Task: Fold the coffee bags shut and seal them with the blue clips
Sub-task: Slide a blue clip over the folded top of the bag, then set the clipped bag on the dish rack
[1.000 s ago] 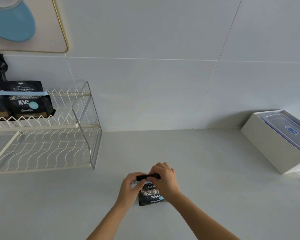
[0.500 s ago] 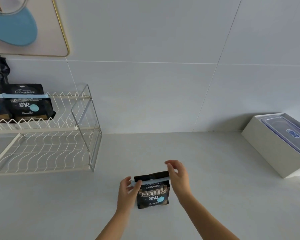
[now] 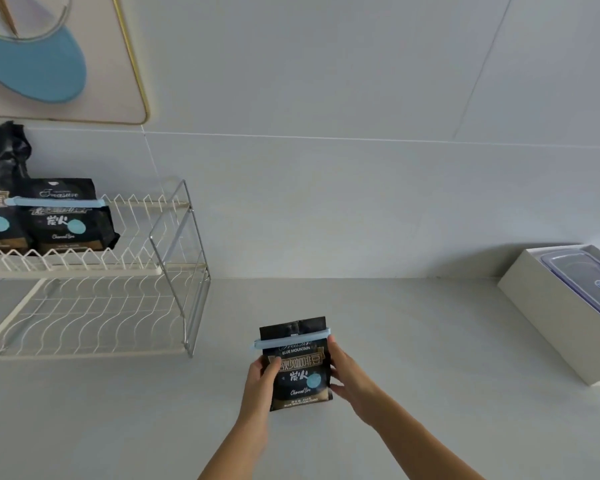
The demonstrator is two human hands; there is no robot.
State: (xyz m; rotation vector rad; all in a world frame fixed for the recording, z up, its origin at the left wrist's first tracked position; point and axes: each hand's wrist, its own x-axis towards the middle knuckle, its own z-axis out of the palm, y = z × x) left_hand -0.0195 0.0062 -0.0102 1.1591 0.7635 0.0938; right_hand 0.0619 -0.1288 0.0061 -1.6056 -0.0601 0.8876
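Black foil makes up the coffee bag (image 3: 297, 370), which stands upright on the pale counter (image 3: 413, 341) at about 6 o'clock in the head view, with a blue clip (image 3: 291, 340) clamped straight across it below its flattened top. The left hand (image 3: 261, 379) cups the bag's left edge with the thumb laid on the front; the right hand (image 3: 349, 374) wraps the right edge, fingers closed against the side. Both grip the bag's body, not the clip.

Judging by its full, squared base, the bag is probably moderately heavy and firm below, while the foil looks smooth and likely slippery, so the filled lower half is the safer hold. Lifting by the clip or the thin top flap could tug the seal loose.

At 9 o'clock, a white wire rack (image 3: 174, 271) carries another clipped bag (image 3: 70, 216). A white box (image 3: 548, 317) sits at 3 o'clock.
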